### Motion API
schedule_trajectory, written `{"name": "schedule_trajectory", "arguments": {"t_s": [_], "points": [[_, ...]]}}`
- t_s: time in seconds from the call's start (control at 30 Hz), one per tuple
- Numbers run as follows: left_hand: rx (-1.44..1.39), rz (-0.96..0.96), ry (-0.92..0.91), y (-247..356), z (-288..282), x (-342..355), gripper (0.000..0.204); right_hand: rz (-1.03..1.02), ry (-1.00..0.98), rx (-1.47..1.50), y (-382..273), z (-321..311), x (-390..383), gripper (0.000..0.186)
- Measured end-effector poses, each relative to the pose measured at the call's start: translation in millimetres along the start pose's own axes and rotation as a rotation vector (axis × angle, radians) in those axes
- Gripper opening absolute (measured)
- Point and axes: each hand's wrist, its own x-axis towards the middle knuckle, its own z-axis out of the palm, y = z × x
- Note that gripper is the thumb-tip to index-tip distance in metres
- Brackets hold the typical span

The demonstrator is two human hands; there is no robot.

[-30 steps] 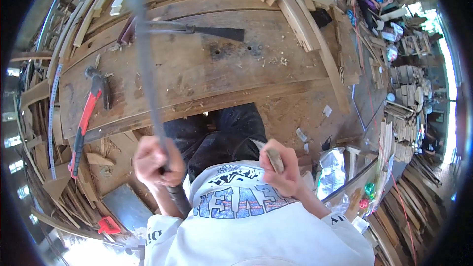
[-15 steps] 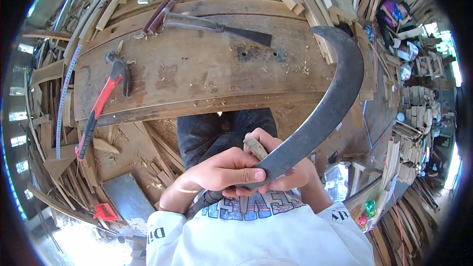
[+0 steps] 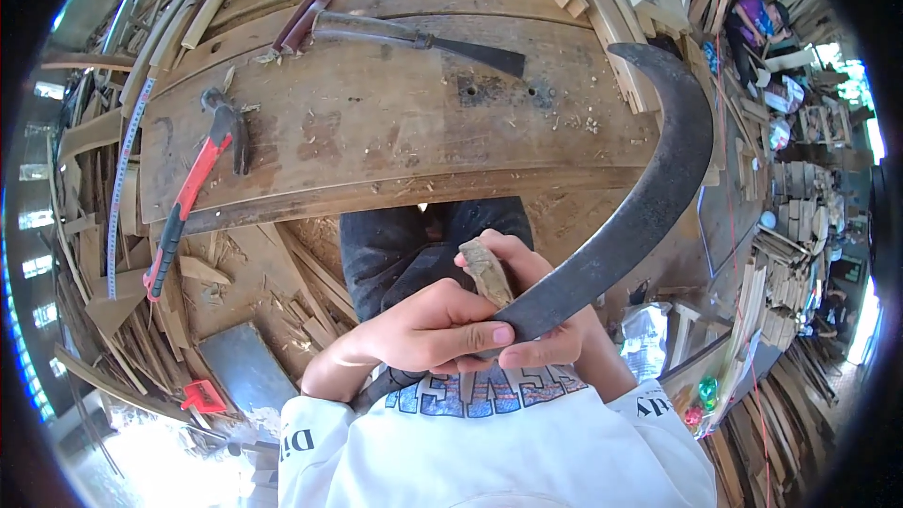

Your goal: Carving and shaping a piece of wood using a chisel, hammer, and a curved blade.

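A large sickle (image 3: 649,198) with a dark curved blade reaches from my lap up over the right side of the bench, its tip pointing left. My left hand (image 3: 437,325) is closed round the blade's base, thumb flat on the metal. The dark handle (image 3: 386,384) runs back beneath my left wrist. Behind the blade, my right hand (image 3: 555,339) is closed on a rough tan-grey block (image 3: 486,273); whether it is stone or wood I cannot tell. The block stands against the blade's inner edge, its lower end hidden. Part of the right fingers is hidden by the blade.
On the wooden bench (image 3: 376,146) lie a red-and-black hammer (image 3: 199,179), a wood-handled chisel-like tool (image 3: 414,38) and dark red sticks (image 3: 306,19). A tape measure (image 3: 122,188) hangs at left. Wood strips surround the bench. Another person (image 3: 757,23) is at far right.
The block has tipped more upright and more of it shows above the blade. My right fingers have risen slightly. The sickle's curve has shifted to the right, with my left hand still gripping its base.
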Motion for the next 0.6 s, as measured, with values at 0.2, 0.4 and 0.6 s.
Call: {"name": "schedule_trajectory", "arguments": {"t_s": [0.2, 0.4, 0.6], "points": [[-0.019, -0.119, 0.037, 4.6, -2.9, -1.7, 0.032, -0.081, -0.019, -0.264, -6.3, -12.6, 4.4, 0.095], [-0.031, -0.114, 0.045, 1.4, 0.2, -1.0, 0.032, -0.089, -0.123, -0.052, 0.3, -16.2, 5.7, 0.092], [-0.050, -0.146, 0.109, 12.5, -4.9, -4.5, 0.032, -0.047, 0.026, -0.044, 11.6, -1.7, -0.5, 0.098]]}}
